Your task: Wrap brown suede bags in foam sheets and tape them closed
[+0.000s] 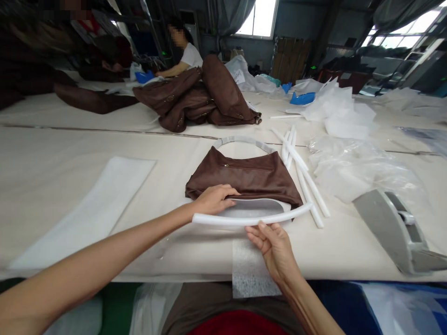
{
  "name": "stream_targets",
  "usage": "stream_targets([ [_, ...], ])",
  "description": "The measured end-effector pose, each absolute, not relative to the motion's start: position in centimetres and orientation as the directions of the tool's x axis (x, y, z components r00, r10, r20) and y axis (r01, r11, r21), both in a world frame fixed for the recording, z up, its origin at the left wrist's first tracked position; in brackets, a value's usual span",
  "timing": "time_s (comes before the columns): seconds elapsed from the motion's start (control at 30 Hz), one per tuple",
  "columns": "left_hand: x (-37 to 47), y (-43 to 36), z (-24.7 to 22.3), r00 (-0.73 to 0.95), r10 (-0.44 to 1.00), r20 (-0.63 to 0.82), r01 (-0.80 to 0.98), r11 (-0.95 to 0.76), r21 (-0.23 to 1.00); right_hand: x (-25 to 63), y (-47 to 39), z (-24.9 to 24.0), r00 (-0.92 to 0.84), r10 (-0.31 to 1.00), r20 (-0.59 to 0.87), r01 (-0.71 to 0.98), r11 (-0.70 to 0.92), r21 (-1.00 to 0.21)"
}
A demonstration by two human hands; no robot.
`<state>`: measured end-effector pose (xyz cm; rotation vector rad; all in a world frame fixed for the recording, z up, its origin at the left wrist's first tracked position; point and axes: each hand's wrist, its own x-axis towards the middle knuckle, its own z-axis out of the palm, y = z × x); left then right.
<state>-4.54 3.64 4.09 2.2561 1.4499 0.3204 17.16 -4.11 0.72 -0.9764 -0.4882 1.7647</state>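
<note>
A brown handbag [244, 172] lies on the table, its zipped side facing up and its mouth toward me. White lining or sheet material [256, 208] shows inside the mouth. My left hand [216, 197] grips the bag's edge at the left of the mouth, fingers on the brown material and thumb below. In my right hand [270, 239], a white foam tube [251, 219] is pinched near its middle. The tube lies crosswise in front of the opening, slightly bowed. A wrapped handle [244, 139] arches beyond the bag's far side.
Several loose foam tubes [309, 186] lie right of the bag. A grey tape dispenser [393, 232] stands at the near right, by clear plastic [366, 170]. White sheet [94, 209] lies left; brown bags [206, 95] are heaped behind. A person [190, 53] sits across the table.
</note>
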Motion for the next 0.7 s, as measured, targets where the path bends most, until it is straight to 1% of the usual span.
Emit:
stream_targets([
  [0.1, -4.8, 5.4, 6.6, 0.467, 0.847, -0.253, 0.809, -0.295, 0.509, 15.3, -4.3, 0.0, -0.209, 0.891, -0.403, -0.538, -0.449, -0.713],
  [0.17, -4.9, 6.5, 7.7, 0.499, 0.790, -0.355, 0.804, -0.270, 0.529, 14.8, -4.1, -0.2, -0.228, 0.882, -0.413, -0.487, -0.471, -0.735],
  [0.23, -4.8, 7.3, 8.3, 0.526, 0.744, -0.413, 0.795, -0.256, 0.551, 14.6, -3.8, -0.3, -0.229, 0.872, -0.434, -0.448, -0.490, -0.748],
  [0.33, -4.5, 8.0, 8.8, 0.538, 0.725, -0.429, 0.791, -0.259, 0.554, 14.3, -3.5, -0.4, -0.242, 0.850, -0.468, -0.428, -0.526, -0.735],
  [0.43, -4.1, 7.8, 9.0, 0.527, 0.751, -0.397, 0.801, -0.283, 0.527, 13.2, -3.3, -0.3, -0.275, 0.831, -0.484, -0.443, -0.556, -0.703],
  [0.53, -3.9, 6.6, 8.5, 0.516, 0.799, -0.309, 0.807, -0.331, 0.489, 11.7, -2.9, -0.1, -0.274, 0.823, -0.497, -0.471, -0.565, -0.677],
  [0.6, -3.9, 5.2, 7.4, 0.487, 0.855, -0.181, 0.815, -0.370, 0.446, 10.9, -2.4, -0.1, -0.265, 0.836, -0.480, -0.506, -0.544, -0.669],
  [0.7, -3.9, 2.5, 4.4, 0.435, 0.895, 0.096, 0.825, -0.439, 0.355, 10.4, -1.4, -0.3, -0.255, 0.849, -0.463, -0.515, -0.524, -0.678],
])
